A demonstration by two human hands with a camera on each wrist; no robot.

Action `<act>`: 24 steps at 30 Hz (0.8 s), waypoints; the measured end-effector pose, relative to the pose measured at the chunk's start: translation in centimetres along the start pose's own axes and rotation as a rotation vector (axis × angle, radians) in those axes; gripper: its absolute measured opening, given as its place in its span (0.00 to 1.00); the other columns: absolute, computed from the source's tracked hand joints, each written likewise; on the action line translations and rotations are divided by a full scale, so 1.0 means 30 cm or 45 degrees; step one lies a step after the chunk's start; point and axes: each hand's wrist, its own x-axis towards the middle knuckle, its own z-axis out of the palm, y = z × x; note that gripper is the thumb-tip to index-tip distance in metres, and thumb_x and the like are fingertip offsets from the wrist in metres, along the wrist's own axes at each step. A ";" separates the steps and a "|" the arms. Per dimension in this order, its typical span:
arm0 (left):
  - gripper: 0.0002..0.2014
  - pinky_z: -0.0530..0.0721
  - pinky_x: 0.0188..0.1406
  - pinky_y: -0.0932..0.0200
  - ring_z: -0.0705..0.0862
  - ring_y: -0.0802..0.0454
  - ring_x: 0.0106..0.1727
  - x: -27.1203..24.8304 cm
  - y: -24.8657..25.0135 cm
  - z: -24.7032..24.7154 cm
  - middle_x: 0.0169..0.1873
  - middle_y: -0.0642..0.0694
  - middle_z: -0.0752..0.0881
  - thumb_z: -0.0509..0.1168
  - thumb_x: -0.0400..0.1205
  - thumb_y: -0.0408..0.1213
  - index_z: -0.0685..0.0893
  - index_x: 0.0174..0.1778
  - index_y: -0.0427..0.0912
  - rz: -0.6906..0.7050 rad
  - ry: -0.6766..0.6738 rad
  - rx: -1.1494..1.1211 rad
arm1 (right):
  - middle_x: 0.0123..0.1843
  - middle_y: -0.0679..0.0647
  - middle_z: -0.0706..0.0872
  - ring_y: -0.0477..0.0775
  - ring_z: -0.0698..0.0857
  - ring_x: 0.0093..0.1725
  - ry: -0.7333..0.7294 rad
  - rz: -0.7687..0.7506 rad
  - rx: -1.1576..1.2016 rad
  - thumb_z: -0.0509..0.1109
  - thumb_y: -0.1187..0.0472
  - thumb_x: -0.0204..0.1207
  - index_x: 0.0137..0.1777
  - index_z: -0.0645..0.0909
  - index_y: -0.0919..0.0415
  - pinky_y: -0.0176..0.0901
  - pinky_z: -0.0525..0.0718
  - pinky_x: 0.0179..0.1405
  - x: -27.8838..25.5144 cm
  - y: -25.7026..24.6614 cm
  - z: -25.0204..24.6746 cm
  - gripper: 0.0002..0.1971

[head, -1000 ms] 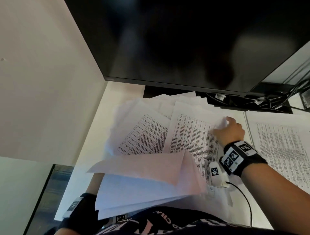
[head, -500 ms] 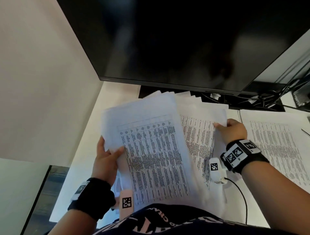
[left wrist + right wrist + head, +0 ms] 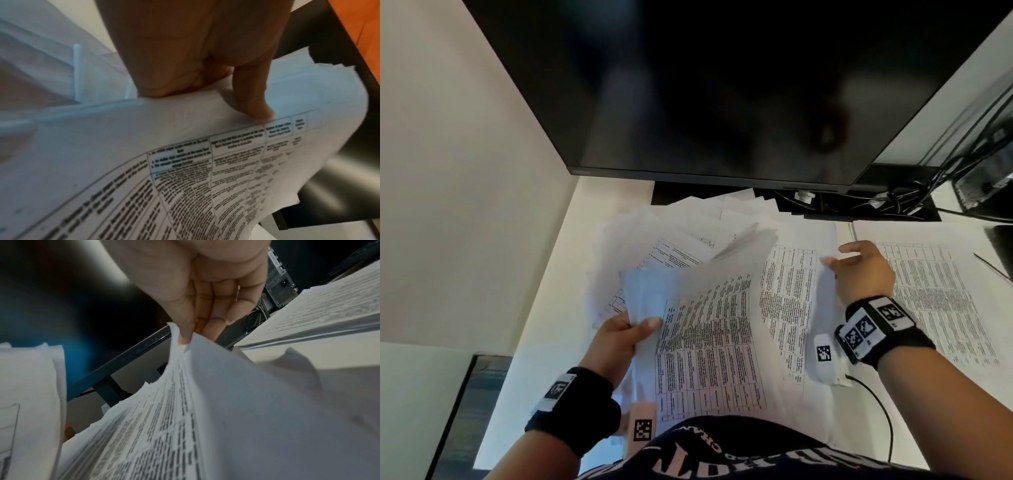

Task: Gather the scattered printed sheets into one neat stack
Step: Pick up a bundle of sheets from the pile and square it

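My left hand (image 3: 631,330) grips a bundle of printed sheets (image 3: 709,342) by its left edge, thumb on top (image 3: 255,104), and the bundle bows upward over the desk. My right hand (image 3: 859,270) pinches the upper right corner of a lifted printed sheet (image 3: 791,294) between thumb and fingers (image 3: 185,334). More printed sheets (image 3: 671,246) lie fanned out on the white desk (image 3: 544,325) behind the bundle. A separate pile of printed sheets (image 3: 935,291) lies flat at the right.
A large black monitor (image 3: 722,85) hangs over the back of the desk. Its stand and a tangle of cables (image 3: 893,202) sit behind the papers. A thin black cable (image 3: 883,411) runs across the desk front right. A wall (image 3: 465,171) closes the left side.
The left hand has tilted its bundle so it bows and leans right. The right hand has lifted the corner of its sheet higher. The view has shifted down a little.
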 end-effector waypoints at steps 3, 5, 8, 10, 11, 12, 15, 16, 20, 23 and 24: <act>0.49 0.74 0.62 0.24 0.83 0.28 0.51 -0.003 -0.010 -0.008 0.54 0.17 0.81 0.85 0.48 0.56 0.80 0.51 0.18 -0.005 -0.050 -0.005 | 0.39 0.50 0.85 0.52 0.82 0.38 -0.027 -0.047 0.068 0.73 0.61 0.75 0.55 0.80 0.55 0.40 0.77 0.39 -0.021 0.000 0.004 0.10; 0.51 0.73 0.63 0.23 0.82 0.21 0.54 -0.004 -0.016 -0.017 0.55 0.14 0.79 0.86 0.47 0.55 0.79 0.53 0.16 -0.008 -0.081 -0.026 | 0.41 0.51 0.85 0.53 0.82 0.40 -0.082 -0.039 0.121 0.71 0.63 0.76 0.58 0.82 0.56 0.44 0.82 0.45 -0.031 -0.001 0.013 0.11; 0.50 0.74 0.64 0.22 0.80 0.18 0.59 -0.005 -0.018 -0.031 0.57 0.17 0.81 0.86 0.47 0.53 0.81 0.56 0.20 0.023 -0.077 -0.077 | 0.49 0.55 0.87 0.56 0.83 0.46 -0.115 0.037 0.187 0.67 0.64 0.79 0.53 0.83 0.58 0.45 0.81 0.50 -0.036 0.002 0.018 0.06; 0.46 0.77 0.63 0.26 0.83 0.24 0.58 0.002 -0.020 -0.041 0.57 0.22 0.84 0.87 0.45 0.52 0.85 0.53 0.25 0.050 -0.058 -0.127 | 0.51 0.55 0.87 0.58 0.84 0.52 -0.124 0.001 0.294 0.64 0.65 0.81 0.49 0.81 0.55 0.47 0.81 0.55 -0.042 0.004 0.010 0.06; 0.44 0.80 0.62 0.30 0.84 0.28 0.57 0.006 -0.023 -0.046 0.56 0.24 0.85 0.87 0.43 0.51 0.86 0.51 0.28 0.058 -0.050 -0.167 | 0.50 0.53 0.86 0.58 0.83 0.53 -0.134 -0.041 0.361 0.62 0.65 0.81 0.47 0.80 0.52 0.47 0.80 0.56 -0.049 -0.005 0.000 0.08; 0.43 0.81 0.59 0.33 0.84 0.30 0.56 0.011 -0.024 -0.051 0.55 0.26 0.86 0.88 0.42 0.51 0.87 0.50 0.30 0.066 -0.045 -0.211 | 0.49 0.52 0.85 0.57 0.82 0.53 -0.153 -0.074 0.420 0.62 0.65 0.82 0.45 0.79 0.49 0.45 0.79 0.55 -0.055 -0.019 -0.012 0.10; 0.44 0.84 0.58 0.37 0.84 0.31 0.58 0.016 -0.016 -0.047 0.55 0.29 0.86 0.88 0.43 0.50 0.86 0.53 0.30 0.102 -0.061 -0.276 | 0.44 0.45 0.86 0.50 0.82 0.46 -0.316 -0.123 0.676 0.60 0.64 0.83 0.40 0.80 0.42 0.42 0.79 0.46 -0.084 -0.087 -0.051 0.16; 0.47 0.82 0.61 0.34 0.83 0.28 0.61 0.016 -0.010 -0.042 0.58 0.28 0.85 0.87 0.45 0.50 0.84 0.56 0.28 0.117 -0.067 -0.284 | 0.41 0.44 0.88 0.48 0.84 0.43 -0.416 -0.123 0.800 0.59 0.65 0.83 0.42 0.80 0.44 0.41 0.81 0.41 -0.095 -0.114 -0.057 0.16; 0.47 0.77 0.65 0.29 0.81 0.25 0.63 0.025 0.024 -0.015 0.62 0.25 0.82 0.86 0.50 0.50 0.82 0.61 0.28 0.181 -0.064 -0.297 | 0.33 0.48 0.89 0.44 0.87 0.30 -0.781 -0.097 1.099 0.56 0.71 0.83 0.44 0.77 0.54 0.35 0.84 0.26 -0.128 -0.223 -0.048 0.13; 0.39 0.87 0.51 0.41 0.87 0.35 0.57 0.041 0.048 0.004 0.56 0.33 0.88 0.86 0.48 0.53 0.89 0.53 0.38 0.218 -0.023 -0.265 | 0.32 0.49 0.89 0.50 0.84 0.28 -0.895 -0.121 0.981 0.59 0.72 0.81 0.44 0.83 0.52 0.40 0.81 0.26 -0.146 -0.260 0.012 0.16; 0.36 0.88 0.50 0.45 0.88 0.38 0.56 0.043 0.054 0.008 0.55 0.36 0.90 0.85 0.48 0.54 0.91 0.51 0.41 0.233 0.002 -0.264 | 0.33 0.51 0.89 0.52 0.84 0.30 -0.917 -0.084 0.962 0.59 0.71 0.80 0.44 0.86 0.51 0.44 0.80 0.30 -0.148 -0.262 0.037 0.17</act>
